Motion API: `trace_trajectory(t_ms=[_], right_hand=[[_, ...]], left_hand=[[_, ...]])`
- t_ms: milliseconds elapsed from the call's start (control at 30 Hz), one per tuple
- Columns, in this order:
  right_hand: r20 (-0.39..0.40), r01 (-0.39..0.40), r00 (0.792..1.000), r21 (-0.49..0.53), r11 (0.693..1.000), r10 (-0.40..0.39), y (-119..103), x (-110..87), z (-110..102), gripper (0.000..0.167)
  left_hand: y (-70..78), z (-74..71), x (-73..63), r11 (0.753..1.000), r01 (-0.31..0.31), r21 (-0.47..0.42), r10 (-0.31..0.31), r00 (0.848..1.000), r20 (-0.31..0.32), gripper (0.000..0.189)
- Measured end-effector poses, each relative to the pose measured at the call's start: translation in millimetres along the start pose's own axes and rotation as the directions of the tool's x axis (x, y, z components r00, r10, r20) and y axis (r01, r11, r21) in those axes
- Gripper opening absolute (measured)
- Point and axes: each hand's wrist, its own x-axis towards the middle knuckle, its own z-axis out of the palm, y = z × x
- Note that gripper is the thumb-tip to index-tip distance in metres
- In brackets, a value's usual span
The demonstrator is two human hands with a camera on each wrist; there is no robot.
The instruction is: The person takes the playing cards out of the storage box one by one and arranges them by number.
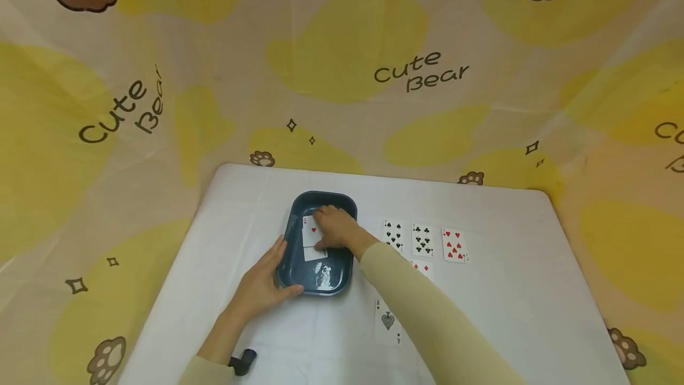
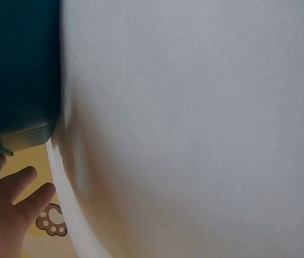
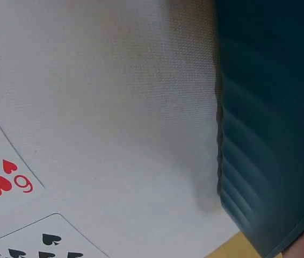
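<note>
A dark blue rectangular tray stands on the white table. My left hand spans its near left corner, fingers along the left side and thumb at the near rim. From the left wrist view, the fingers of that hand look spread, at the tray's edge. Inside the tray, my right hand holds a playing card with a red heart between fingers and thumb, at its far and near edges. Another card lies partly under it. In the right wrist view, the tray wall hides most of the right hand.
Right of the tray lie a seven of spades, a seven of clubs and a seven of hearts. My right sleeve partly covers a diamond card and an ace of spades. A nine or six of hearts shows too.
</note>
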Motion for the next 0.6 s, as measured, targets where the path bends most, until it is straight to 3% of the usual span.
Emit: trace_trajectory(t_ms=[167,300,433,600], right_hand=[[-0.072,0.019,0.997,0.089,0.996,-0.013,4.6,-8.1,-10.7,0.089],[-0.13,0.077,0.99,0.146,0.986,-0.058,5.4,-24.2,-27.5,0.092],[-0.188,0.121,0.979,0.209,0.97,-0.082,9.7,-50.2,-45.4,0.093],[-0.22,0.108,0.974,0.279,0.954,-0.046,24.8,-91.9,-57.3,0.093]], left_hand=[[0.5,1.2,1.8,1.0,-0.002,0.002,0.002,1.0,0.007,0.114],[0.7,0.4,1.4,1.0,0.016,0.002,-0.016,1.0,0.011,0.115],[1.3,-0.2,0.6,1.0,0.025,-0.003,-0.025,1.0,0.015,0.115],[2.9,1.0,0.6,0.999,0.034,-0.004,-0.034,0.999,0.013,0.115]])
